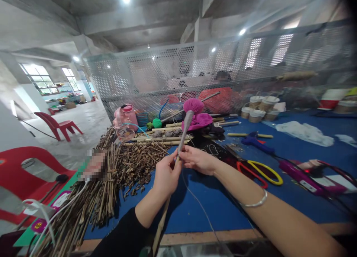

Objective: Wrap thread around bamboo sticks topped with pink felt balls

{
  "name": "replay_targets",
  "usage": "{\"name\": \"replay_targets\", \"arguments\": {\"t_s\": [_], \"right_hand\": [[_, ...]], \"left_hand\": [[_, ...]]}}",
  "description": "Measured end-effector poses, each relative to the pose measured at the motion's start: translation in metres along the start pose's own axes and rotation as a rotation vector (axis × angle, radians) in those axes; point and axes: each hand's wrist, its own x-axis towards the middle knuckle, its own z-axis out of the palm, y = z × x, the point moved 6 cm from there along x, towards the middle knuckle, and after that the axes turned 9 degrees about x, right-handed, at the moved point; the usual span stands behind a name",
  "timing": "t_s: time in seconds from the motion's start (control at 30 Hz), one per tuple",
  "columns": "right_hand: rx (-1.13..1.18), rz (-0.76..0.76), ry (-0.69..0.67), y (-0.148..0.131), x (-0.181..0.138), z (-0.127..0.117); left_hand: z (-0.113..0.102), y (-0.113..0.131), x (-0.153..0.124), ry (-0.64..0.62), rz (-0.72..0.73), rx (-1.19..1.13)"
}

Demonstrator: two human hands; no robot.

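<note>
A bamboo stick (161,221) slants up from the near table edge, its upper part wrapped in a grey cloth cover (186,129) that widens at the top. My left hand (166,171) is closed around the stick below the cover. With fingers bent, my right hand (199,159) pinches at the lower end of the cover, right beside my left fingertips. A thin thread (201,205) hangs from between the hands down to the near edge. Directly behind the cover's top are a magenta ball (194,105) and a magenta cloth (199,121).
Bundled dry stalks (108,182) cover the table's left side. Scissors (260,171) with red and yellow handles and a purple device (301,177) with cables lie at right. A pink jug (129,116), small tubs (256,114) and a perforated metal screen (167,69) stand behind.
</note>
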Motion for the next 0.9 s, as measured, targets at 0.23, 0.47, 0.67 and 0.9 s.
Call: {"name": "replay_targets", "arguments": {"t_s": [0.23,0.47,0.67,0.9], "right_hand": [[-0.114,0.053,0.019,0.015,-0.004,-0.007],[-0.379,-0.1,0.132,0.003,-0.008,-0.018],[-0.183,-0.126,0.163,-0.006,-0.011,-0.017],[-0.066,-0.134,0.151,-0.009,-0.012,-0.02]], "left_hand": [[0.009,-0.002,-0.005,-0.035,0.059,0.139],[0.009,-0.003,-0.005,-0.03,0.065,0.181],[0.009,-0.003,-0.006,-0.034,-0.026,0.156],[0.009,0.004,-0.008,-0.044,0.027,0.2]]}}
